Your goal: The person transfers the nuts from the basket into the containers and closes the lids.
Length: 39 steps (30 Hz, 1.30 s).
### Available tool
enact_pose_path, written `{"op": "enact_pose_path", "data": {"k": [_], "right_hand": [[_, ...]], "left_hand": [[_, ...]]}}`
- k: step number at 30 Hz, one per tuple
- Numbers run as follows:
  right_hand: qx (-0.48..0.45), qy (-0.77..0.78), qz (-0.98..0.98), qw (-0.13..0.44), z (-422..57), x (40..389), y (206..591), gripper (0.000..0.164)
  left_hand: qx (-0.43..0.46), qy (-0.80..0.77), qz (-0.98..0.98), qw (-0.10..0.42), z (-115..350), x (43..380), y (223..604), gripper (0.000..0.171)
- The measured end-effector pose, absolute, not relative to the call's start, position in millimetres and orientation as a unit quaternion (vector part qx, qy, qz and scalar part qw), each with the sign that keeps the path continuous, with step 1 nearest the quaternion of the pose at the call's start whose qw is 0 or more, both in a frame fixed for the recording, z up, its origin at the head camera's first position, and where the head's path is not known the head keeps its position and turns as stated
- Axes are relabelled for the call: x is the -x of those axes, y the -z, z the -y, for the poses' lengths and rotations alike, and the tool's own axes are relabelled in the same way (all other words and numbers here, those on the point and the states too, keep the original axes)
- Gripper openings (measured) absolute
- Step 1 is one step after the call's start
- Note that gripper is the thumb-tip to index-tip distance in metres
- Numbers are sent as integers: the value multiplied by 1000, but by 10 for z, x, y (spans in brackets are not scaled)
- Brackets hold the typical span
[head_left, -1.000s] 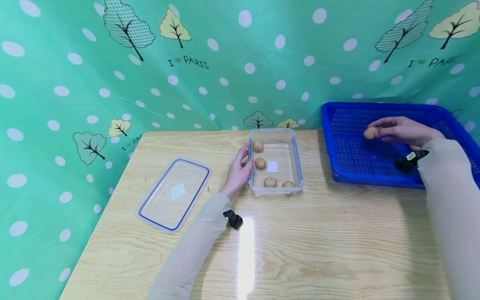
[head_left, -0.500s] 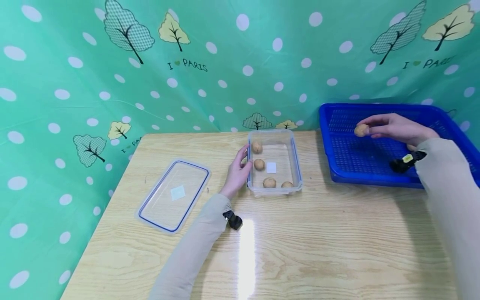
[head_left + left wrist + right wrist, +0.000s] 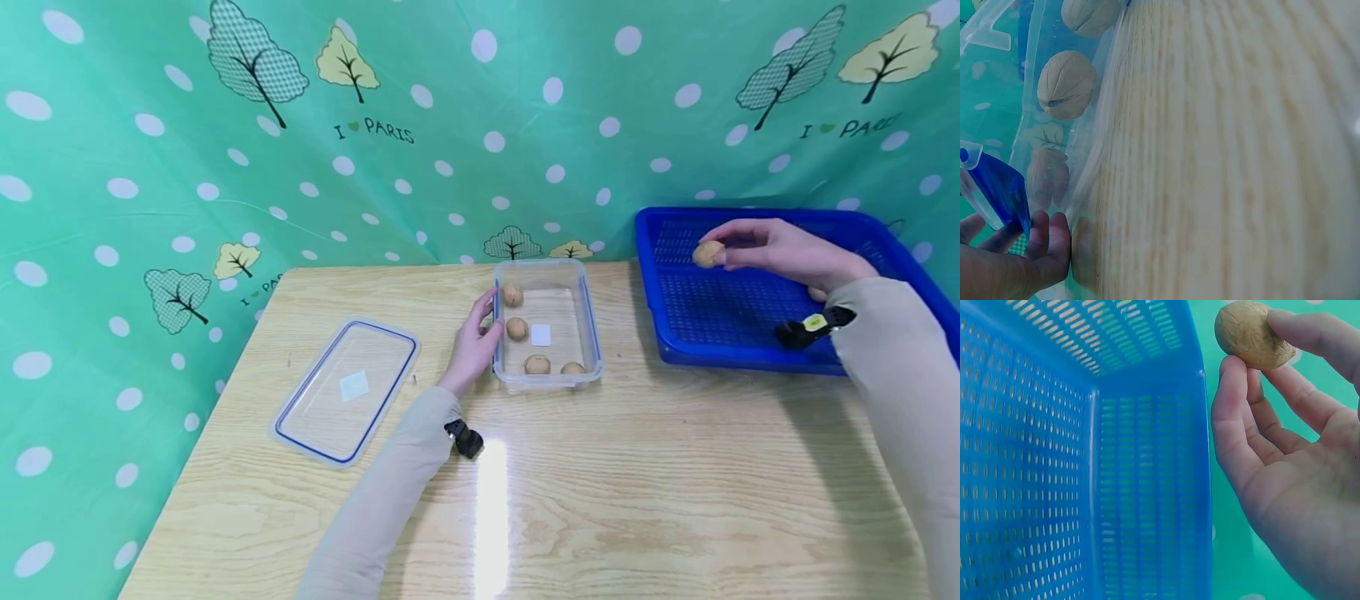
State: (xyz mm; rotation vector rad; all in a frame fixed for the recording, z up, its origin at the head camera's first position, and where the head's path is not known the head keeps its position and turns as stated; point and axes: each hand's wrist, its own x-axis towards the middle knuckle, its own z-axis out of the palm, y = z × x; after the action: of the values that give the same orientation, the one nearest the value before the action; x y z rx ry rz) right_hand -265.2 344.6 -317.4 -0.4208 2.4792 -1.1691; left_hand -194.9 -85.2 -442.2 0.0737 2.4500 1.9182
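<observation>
In the head view, a walnut point(image 3: 707, 254) is pinched between the thumb and fingertips of my right hand point(image 3: 787, 250), above the left part of the blue basket point(image 3: 742, 358). The right wrist view shows the same walnut point(image 3: 1250, 334) at the fingertips, higher than the basket rim point(image 3: 1200, 425). My left hand point(image 3: 472, 346) touches the left side of a clear plastic container point(image 3: 551, 382), beside its blue latch point(image 3: 1004, 187). Several walnuts point(image 3: 537, 365) lie inside along its left and near walls. One of them point(image 3: 1066, 84) shows through the wall in the left wrist view.
A clear lid point(image 3: 345, 392) with a blue seal lies on the wooden table point(image 3: 637, 492) at the left. Another walnut point(image 3: 817, 293) is partly visible in the basket behind the right wrist. A green patterned cloth point(image 3: 450, 125) hangs behind the table.
My right hand has moved left over the basket with the walnut in its fingers, rising slightly. The left hand stays at the container's side, and the view has shifted a little.
</observation>
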Motion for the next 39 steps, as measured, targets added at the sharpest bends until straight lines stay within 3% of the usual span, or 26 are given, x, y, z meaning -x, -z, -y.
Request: {"op": "enact_pose_path", "data": {"k": [39], "right_hand": [[233,407,-867,168,-2597,2424,3108,36]], "left_hand": [[-23,-611,-791,2,846,1953,4412,56]]}}
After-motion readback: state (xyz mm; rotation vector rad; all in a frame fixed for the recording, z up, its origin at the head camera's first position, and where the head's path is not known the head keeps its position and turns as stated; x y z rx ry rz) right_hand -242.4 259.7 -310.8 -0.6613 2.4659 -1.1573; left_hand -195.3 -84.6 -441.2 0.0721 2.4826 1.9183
